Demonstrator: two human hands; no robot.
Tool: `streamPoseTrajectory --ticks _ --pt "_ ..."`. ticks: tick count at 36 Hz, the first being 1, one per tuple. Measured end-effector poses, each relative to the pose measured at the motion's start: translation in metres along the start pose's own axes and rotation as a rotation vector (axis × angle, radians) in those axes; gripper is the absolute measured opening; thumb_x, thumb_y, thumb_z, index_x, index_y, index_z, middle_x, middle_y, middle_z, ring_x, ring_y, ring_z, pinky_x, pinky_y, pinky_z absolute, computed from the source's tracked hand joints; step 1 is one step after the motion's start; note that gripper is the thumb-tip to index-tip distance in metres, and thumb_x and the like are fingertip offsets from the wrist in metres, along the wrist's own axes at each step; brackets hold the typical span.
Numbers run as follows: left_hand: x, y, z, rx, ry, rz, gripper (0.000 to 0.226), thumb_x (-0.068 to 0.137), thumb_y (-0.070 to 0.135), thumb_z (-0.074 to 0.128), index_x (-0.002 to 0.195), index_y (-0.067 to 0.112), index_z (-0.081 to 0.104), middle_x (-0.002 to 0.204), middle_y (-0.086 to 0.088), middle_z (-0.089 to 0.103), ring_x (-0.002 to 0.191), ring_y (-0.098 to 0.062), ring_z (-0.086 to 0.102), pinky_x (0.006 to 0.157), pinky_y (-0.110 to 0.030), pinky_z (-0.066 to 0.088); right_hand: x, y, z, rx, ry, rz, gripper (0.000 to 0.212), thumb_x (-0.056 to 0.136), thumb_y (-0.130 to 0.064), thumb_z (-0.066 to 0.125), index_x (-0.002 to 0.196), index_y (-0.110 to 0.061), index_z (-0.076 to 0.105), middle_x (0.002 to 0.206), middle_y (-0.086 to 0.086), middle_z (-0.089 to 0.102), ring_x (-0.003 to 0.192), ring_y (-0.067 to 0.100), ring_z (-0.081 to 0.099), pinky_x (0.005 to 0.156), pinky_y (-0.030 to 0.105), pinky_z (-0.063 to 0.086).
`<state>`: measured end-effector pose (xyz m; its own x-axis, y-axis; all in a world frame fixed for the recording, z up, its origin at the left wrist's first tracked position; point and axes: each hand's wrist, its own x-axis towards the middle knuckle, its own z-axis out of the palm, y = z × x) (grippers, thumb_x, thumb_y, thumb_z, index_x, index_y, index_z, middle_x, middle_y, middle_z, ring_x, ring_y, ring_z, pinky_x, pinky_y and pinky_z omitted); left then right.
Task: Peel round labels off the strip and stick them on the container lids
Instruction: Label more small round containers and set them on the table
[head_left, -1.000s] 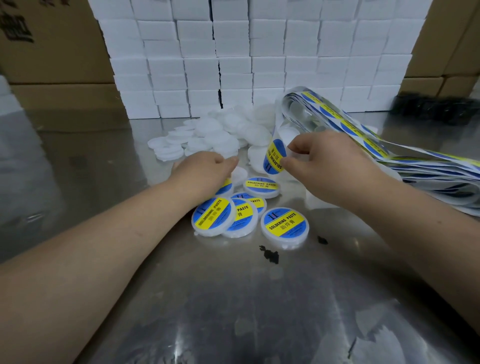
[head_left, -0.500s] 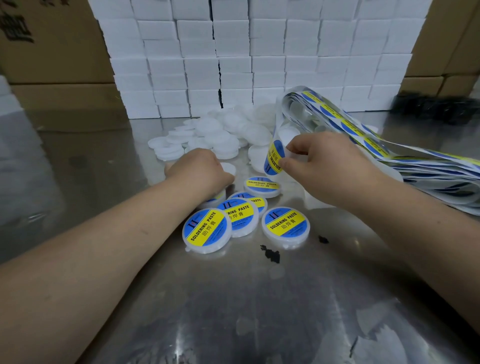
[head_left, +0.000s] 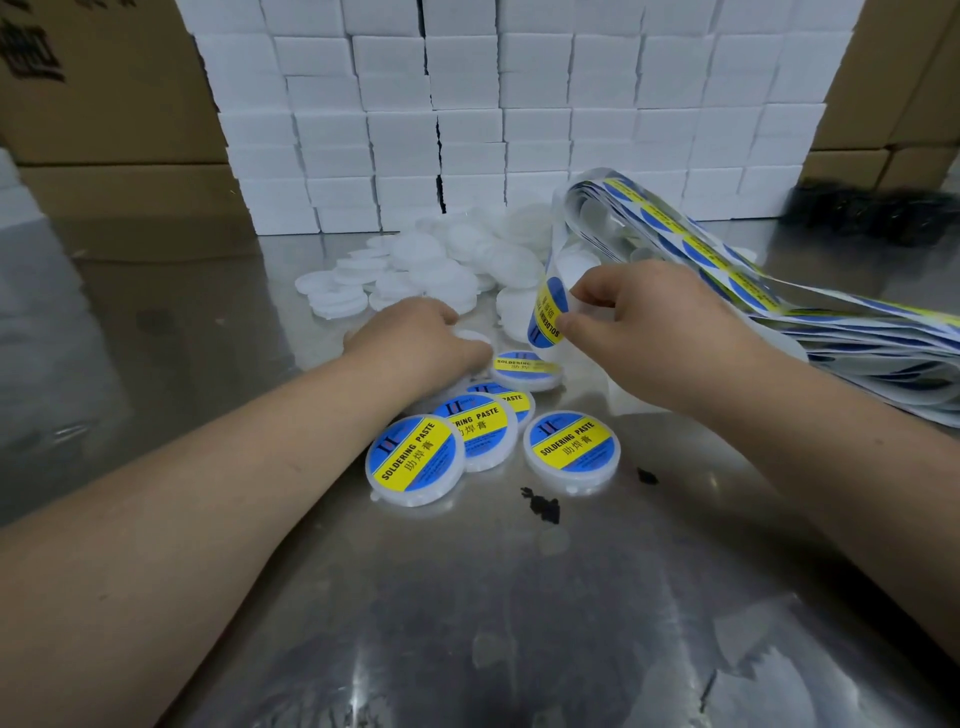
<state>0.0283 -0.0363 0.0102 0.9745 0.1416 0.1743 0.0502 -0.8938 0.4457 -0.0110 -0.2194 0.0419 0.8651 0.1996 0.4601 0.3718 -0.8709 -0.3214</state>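
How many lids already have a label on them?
5: front-left lid, one behind it, a third half-covered behind that, one front-right, one at the back below the label in the right hand. The left hand may hide another.

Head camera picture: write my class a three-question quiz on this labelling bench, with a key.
1. True or false: the right hand pinches a round label.
2. The blank lids lie: A) nearer the person than the labelled containers; B) beyond them; C) stacked on them.
3. Fill in: the labels read SOLDERING ____.
Key: 1 true; 2 B; 3 PASTE.
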Motion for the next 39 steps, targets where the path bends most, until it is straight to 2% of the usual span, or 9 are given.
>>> streamPoseTrajectory --ticks 6,10,13,15,19,25,32,36,39 --pt "0.001 0.000 0.003 -0.040 0.080 0.018 0.055 0.075 0.044 0.065 0.126 0.026 0.051 0.129 0.004 0.054 0.117 -0.019 0.049 0.100 -0.038 0.039 -0.001 -0.001 -0.001 0.020 -0.005 0.009 0.020 0.088 -0.028 0.050 0.084 -0.013 0.064 0.057 -0.001 0.048 0.060 0.014 0.044 0.050 0.022 0.031" --pt "-0.004 0.005 0.001 -0.433 0.335 0.107 0.048 0.081 0.043 0.058 0.124 0.025 0.047 0.112 0.006 0.053 0.103 -0.018 0.052 0.081 -0.028 0.039 -0.001 -0.001 -0.001 0.076 0.000 0.026 0.023 0.087 -0.022 0.046 0.080 -0.008 0.062 0.055 0.002 0.045 0.055 0.016 0.038 0.051 0.027 0.033" --pt "-0.011 0.012 -0.003 -0.623 0.310 0.200 0.048 0.083 0.041 0.048 0.130 0.033 0.041 0.105 0.008 0.049 0.090 -0.016 0.052 0.070 -0.026 0.037 -0.001 -0.002 -0.002 0.104 0.012 0.021 0.023 0.086 -0.020 0.044 0.083 -0.008 0.063 0.061 0.010 0.051 0.057 0.018 0.039 0.053 0.028 0.036" --pt "-0.015 0.015 -0.004 -0.658 0.248 0.256 0.055 0.077 0.043 0.038 0.132 0.037 0.040 0.111 0.004 0.049 0.093 -0.015 0.052 0.076 -0.030 0.040 -0.001 -0.002 -0.002 0.111 0.021 -0.005 0.023 0.086 -0.019 0.043 0.086 -0.007 0.063 0.067 0.014 0.055 0.057 0.018 0.038 0.052 0.027 0.034" --pt "-0.016 0.017 0.001 -0.578 0.174 0.325 0.053 0.078 0.041 0.034 0.129 0.035 0.044 0.114 -0.001 0.048 0.101 -0.013 0.048 0.081 -0.020 0.031 -0.001 0.000 -0.001 0.139 0.013 -0.018 0.021 0.088 -0.020 0.045 0.081 -0.016 0.064 0.052 0.000 0.046 0.051 0.012 0.040 0.048 0.023 0.033" --pt "-0.017 0.022 -0.003 -0.796 0.123 0.203 0.031 0.087 0.031 0.036 0.115 0.033 0.050 0.099 0.009 0.051 0.093 -0.015 0.057 0.077 -0.025 0.043 0.000 0.003 0.000 0.138 -0.025 -0.035 0.025 0.090 -0.025 0.044 0.067 -0.027 0.054 0.048 -0.025 0.049 0.047 0.002 0.043 0.045 0.019 0.029" --pt "-0.017 0.034 -0.013 -1.541 0.055 -0.144 0.015 0.095 0.022 0.038 0.088 0.022 0.051 0.096 0.000 0.059 0.075 -0.020 0.062 0.061 -0.022 0.046 0.000 0.004 0.002 0.151 -0.020 -0.039 0.026 0.089 -0.024 0.045 0.066 -0.023 0.055 0.048 -0.022 0.049 0.048 -0.002 0.043 0.041 0.012 0.029" --pt "-0.020 0.037 -0.011 -1.630 -0.019 -0.220 0.015 0.094 0.022 0.037 0.088 0.018 0.050 0.089 -0.005 0.057 0.073 -0.024 0.059 0.062 -0.025 0.044 0.001 0.004 0.003 0.154 -0.007 -0.038 0.021 0.088 -0.023 0.047 0.075 -0.020 0.062 0.047 -0.007 0.046 0.050 0.006 0.042 0.042 0.012 0.028" --pt "-0.018 0.037 -0.017 -1.663 0.008 -0.237 0.013 0.095 0.025 0.039 0.098 0.021 0.051 0.094 -0.005 0.059 0.077 -0.026 0.061 0.066 -0.026 0.046 0.000 0.004 0.001 0.171 -0.022 -0.042 0.025 0.089 -0.024 0.046 0.067 -0.024 0.058 0.047 -0.013 0.049 0.049 0.000 0.044 0.041 0.011 0.029"
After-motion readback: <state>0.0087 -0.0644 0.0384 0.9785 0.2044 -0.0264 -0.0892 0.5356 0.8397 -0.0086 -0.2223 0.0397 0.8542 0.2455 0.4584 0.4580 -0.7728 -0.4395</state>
